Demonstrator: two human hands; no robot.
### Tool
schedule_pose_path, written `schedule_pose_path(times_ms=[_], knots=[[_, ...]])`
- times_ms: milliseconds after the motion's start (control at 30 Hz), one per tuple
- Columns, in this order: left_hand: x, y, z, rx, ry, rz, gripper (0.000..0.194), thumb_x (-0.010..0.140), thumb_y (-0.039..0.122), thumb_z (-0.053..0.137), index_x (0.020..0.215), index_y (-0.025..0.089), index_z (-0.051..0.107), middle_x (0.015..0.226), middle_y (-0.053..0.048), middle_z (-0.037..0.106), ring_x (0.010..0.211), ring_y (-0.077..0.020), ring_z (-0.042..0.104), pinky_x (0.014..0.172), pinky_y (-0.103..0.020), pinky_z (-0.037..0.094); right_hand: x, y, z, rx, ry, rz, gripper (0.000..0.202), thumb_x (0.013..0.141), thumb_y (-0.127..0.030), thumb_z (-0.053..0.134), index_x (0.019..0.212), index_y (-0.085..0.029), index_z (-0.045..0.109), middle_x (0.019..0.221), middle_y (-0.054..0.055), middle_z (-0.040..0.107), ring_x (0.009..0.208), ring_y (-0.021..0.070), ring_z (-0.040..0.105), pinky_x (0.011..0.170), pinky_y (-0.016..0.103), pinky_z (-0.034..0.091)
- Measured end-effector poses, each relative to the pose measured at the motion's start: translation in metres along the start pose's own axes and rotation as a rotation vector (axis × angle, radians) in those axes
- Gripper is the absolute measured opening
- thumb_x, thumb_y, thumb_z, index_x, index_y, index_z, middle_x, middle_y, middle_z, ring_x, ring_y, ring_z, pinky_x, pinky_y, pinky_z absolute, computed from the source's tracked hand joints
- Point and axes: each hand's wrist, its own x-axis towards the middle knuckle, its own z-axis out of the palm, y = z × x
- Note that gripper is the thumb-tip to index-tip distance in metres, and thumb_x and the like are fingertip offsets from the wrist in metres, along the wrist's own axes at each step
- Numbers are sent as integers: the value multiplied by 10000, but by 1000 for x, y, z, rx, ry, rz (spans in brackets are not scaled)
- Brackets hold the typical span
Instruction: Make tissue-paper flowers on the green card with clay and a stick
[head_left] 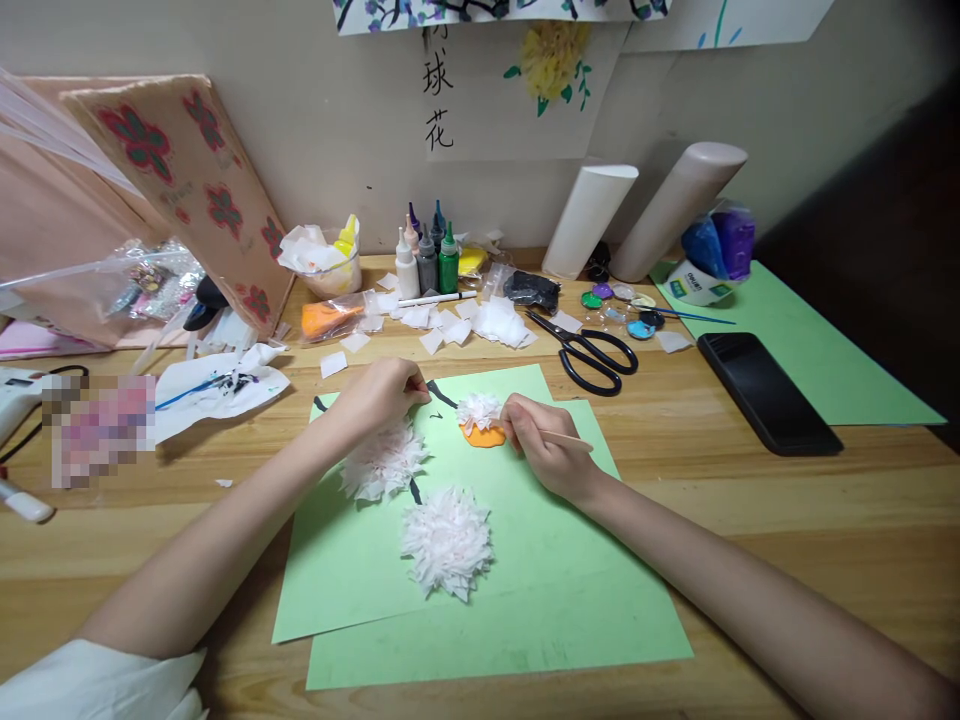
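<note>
Gripping a thin wooden stick [568,440] pen-style, likely for fine control, the right hand [551,445] is at the far part of the upper green sheet [337,570], fingertips by the orange patch [484,437] and small white tuft [478,408] lying on it; stick tip hidden. Left hand [382,395] is pinched closed over the sheet's far-left part, can't tell if it holds anything. Loose paper squares [499,322] lie just beyond the sheet's far edge, presumably for short reach, scissors [589,355] off its far-right corner, probably parked clear of the hands.
</note>
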Motion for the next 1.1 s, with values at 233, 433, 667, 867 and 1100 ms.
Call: schedule_pose_path(times_ms=[233,433,667,867,1100], knots=[[-2,1,-1,-19,5,-6,103,768,277,596,758,200,663,795,-23,692,718,-180,604,569,-260,378,-7,-3,-2,58,144,-258,416,975,-259,233,591,-204,385,519,-23,390,468,106,373,497,258,302],[-1,-1,1,-11,5,-2,104,763,274,591,758,201,664,808,-30,692,733,-185,607,568,-258,378,-5,0,-1,-49,27,-262,389,980,-298,234,626,-209,369,542,-21,383,488,115,375,510,263,293],[-1,0,1,-10,10,2,95,768,246,586,761,194,666,819,-34,693,748,-192,615,587,-263,394,-2,2,1,-53,11,-142,394,984,-342,240,636,-208,370,561,-22,395,520,116,389,539,253,306],[-1,-2,4,-11,25,3,89,765,258,597,758,204,668,804,-29,696,738,-195,615,574,-264,385,2,-1,1,26,-2,14,409,984,-361,250,635,-204,396,550,-30,416,523,109,423,532,240,330],[-7,-5,-11,29,60,-23,137,774,271,563,760,206,683,827,-44,710,757,-214,628,575,-277,406,-4,-2,-2,85,146,-94,454,977,-327,257,566,-201,404,503,-27,396,454,103,388,481,251,313]])
